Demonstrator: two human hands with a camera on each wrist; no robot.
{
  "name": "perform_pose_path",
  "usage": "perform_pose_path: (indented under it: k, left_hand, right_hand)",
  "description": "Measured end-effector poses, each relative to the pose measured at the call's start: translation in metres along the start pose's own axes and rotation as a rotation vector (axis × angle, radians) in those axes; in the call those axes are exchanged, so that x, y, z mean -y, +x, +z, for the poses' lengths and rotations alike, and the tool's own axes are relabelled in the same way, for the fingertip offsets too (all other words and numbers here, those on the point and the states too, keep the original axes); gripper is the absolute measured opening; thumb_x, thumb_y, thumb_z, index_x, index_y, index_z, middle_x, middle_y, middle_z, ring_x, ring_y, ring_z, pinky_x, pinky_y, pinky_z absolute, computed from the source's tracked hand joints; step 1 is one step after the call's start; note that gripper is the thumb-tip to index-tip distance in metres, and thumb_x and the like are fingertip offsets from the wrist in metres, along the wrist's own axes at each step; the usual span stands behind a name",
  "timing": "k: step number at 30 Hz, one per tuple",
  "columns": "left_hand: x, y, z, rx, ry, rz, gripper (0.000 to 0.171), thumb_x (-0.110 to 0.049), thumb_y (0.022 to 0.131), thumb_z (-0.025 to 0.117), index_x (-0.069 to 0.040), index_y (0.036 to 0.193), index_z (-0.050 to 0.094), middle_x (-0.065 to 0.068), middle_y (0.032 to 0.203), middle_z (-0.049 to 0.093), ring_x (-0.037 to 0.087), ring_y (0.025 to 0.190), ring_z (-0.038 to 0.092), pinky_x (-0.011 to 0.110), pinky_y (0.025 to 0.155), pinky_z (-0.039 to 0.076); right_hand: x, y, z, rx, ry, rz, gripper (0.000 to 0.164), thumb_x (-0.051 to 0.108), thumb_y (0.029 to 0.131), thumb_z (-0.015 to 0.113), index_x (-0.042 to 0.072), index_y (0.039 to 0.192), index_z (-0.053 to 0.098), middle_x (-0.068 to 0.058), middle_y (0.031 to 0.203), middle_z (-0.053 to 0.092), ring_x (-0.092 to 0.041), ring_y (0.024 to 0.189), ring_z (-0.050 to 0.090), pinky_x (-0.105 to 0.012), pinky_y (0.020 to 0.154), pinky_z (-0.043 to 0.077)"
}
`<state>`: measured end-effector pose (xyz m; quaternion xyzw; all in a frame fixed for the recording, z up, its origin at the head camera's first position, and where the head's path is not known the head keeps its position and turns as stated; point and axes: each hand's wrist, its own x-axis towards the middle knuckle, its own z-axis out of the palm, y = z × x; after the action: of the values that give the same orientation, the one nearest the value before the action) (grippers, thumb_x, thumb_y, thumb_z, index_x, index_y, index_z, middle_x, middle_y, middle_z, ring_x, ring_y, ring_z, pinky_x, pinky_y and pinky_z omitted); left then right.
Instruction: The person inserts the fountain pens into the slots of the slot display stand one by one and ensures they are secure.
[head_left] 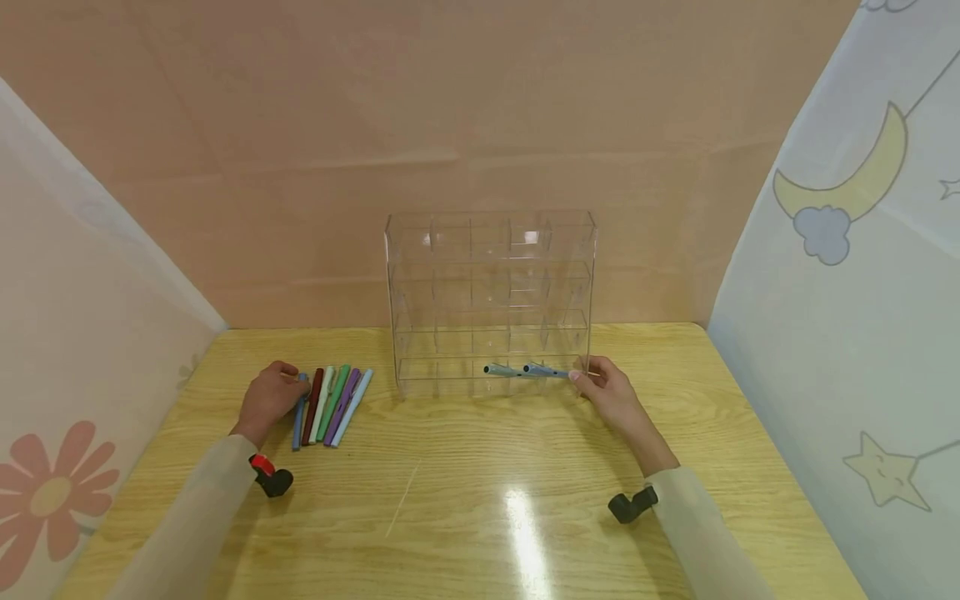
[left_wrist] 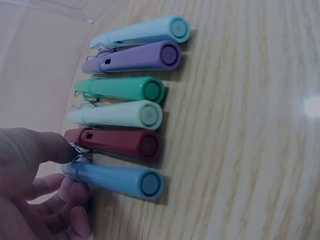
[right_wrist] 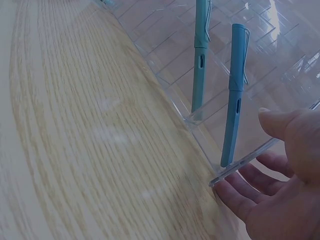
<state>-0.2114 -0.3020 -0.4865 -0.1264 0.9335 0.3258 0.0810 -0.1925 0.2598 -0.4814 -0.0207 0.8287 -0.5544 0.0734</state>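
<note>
- Wood-grain table [head_left: 450, 492], between printed wall sheets [head_left: 817, 333].
- Far: clear compartment rack [head_left: 392, 300], two capped pens [right_wrist: 234, 95] in its bottom row.
- Right hand [head_left: 615, 396]: half-curled around the rack's right edge.
- Left hand [head_left: 270, 398]: pinches the leftmost blue pen [left_wrist: 117, 180].
- Five other pens [head_left: 333, 404] just right.

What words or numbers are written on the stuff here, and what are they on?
There are none I can read.
Pens: any tiny marks are too small or blurred to read.
Rack: no writing shows.
Side walls: just drawings, like a moon, a star and a flower; no letters or numbers.
</note>
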Motion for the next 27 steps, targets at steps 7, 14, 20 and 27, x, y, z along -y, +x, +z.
perform_pose_path:
  k: [7, 14, 20, 27]
  left_hand:
    - [-0.006, -0.002, 0.000, -0.009, 0.027, -0.008, 0.053, -0.028, 0.103, 0.058, 0.010, 0.138, 0.051, 0.035, 0.131, 0.064, 0.041, 0.103, 0.067, 0.044, 0.078, 0.054]
    - [-0.003, -0.004, 0.001, -0.027, 0.036, -0.027, 0.057, -0.031, 0.102, 0.057, 0.009, 0.143, 0.052, 0.035, 0.137, 0.063, 0.043, 0.106, 0.067, 0.044, 0.076, 0.054]
    - [0.002, -0.006, -0.001, -0.042, 0.005, -0.027, 0.058, -0.033, 0.102, 0.055, 0.008, 0.143, 0.054, 0.033, 0.140, 0.062, 0.042, 0.106, 0.068, 0.038, 0.071, 0.052]
    - [0.006, -0.008, -0.005, -0.092, -0.013, 0.000, 0.056, -0.031, 0.102, 0.056, 0.011, 0.139, 0.058, 0.034, 0.135, 0.065, 0.035, 0.095, 0.067, 0.030, 0.064, 0.047]
  right_hand:
    - [0.000, 0.000, 0.000, -0.001, 0.001, -0.011, 0.065, 0.035, 0.111, 0.058, -0.004, 0.158, 0.037, -0.028, 0.164, 0.041, -0.047, 0.150, 0.048, -0.055, 0.115, 0.051]
    - [-0.001, 0.000, 0.000, -0.002, -0.005, -0.015, 0.065, 0.035, 0.111, 0.058, -0.004, 0.159, 0.037, -0.029, 0.164, 0.041, -0.047, 0.150, 0.048, -0.055, 0.115, 0.050]
    - [-0.001, -0.001, 0.001, -0.005, -0.011, -0.012, 0.064, 0.035, 0.111, 0.058, -0.004, 0.158, 0.038, -0.028, 0.163, 0.043, -0.047, 0.148, 0.050, -0.054, 0.113, 0.052]
    - [-0.001, -0.001, 0.000, -0.002, -0.024, -0.015, 0.065, 0.036, 0.111, 0.058, -0.005, 0.158, 0.037, -0.029, 0.164, 0.041, -0.048, 0.149, 0.048, -0.053, 0.113, 0.053]
